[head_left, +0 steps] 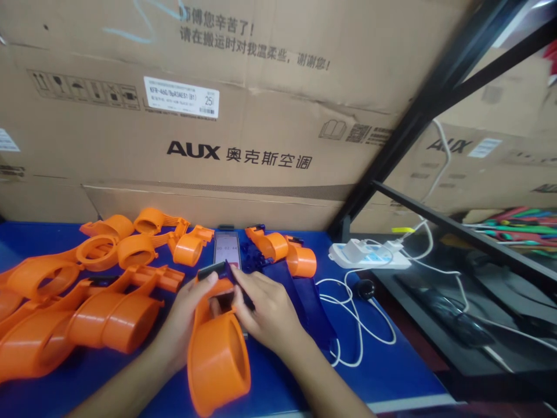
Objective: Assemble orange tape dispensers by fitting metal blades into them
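Note:
My left hand is closed round the upper end of an orange plastic part with a wide ring, held above the blue tabletop. The ring hangs toward me. At the part's top end sits a small black and dark blue plastic piece. My right hand pinches at this dark blue piece with thumb and index finger; its grip is partly hidden. Several similar orange parts lie on the left. Beyond my right hand are two more orange rings and small dark blue pieces.
A phone showing a timer stands behind my hands. On the right, a white power strip trails white cables over the blue tabletop. A large cardboard box backs the table, with a black metal frame beside it.

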A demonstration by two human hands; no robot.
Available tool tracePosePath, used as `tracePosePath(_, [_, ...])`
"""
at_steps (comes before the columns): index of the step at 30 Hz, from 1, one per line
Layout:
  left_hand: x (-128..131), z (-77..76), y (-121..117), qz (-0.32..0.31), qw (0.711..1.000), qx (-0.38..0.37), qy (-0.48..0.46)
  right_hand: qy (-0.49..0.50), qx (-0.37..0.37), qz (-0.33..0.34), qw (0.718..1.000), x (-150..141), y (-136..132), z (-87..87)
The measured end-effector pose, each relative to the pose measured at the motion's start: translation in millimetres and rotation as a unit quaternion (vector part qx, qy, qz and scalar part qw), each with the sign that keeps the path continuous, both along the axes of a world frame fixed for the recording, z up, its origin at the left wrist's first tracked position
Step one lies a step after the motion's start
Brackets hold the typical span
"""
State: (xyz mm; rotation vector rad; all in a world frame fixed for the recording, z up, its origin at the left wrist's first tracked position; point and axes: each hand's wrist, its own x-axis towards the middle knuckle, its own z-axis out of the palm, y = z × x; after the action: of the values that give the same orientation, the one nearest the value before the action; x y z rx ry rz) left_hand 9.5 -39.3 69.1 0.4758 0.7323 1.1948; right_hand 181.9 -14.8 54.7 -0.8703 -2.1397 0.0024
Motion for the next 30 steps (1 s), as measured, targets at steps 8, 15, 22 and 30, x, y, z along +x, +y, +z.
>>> tracePosePath(8, [-1, -9.6, 5, -0.013, 0.999, 0.041, 0.009, -0.023, 0.059, -0.036, 0.997, -7, -3, -8.7])
tracePosePath(15, [-1, -10.2, 3, -0.006, 0.999, 0.032, 0.009, -0.036, 0.073, -0.046, 0.996, -9, -6, -15.2])
tracePosePath(22, [-2, -3.8, 2, 0.026, 0.999, 0.030, 0.030, 0.012, 0.030, -0.017, 0.999, -4, -2, -5.8])
tracePosePath(30, [-13, -23.1, 7, 0.009, 0.966, 0.141, 0.215, 0.030, 0.005, -0.016, 0.999, -1, -3, 2.1])
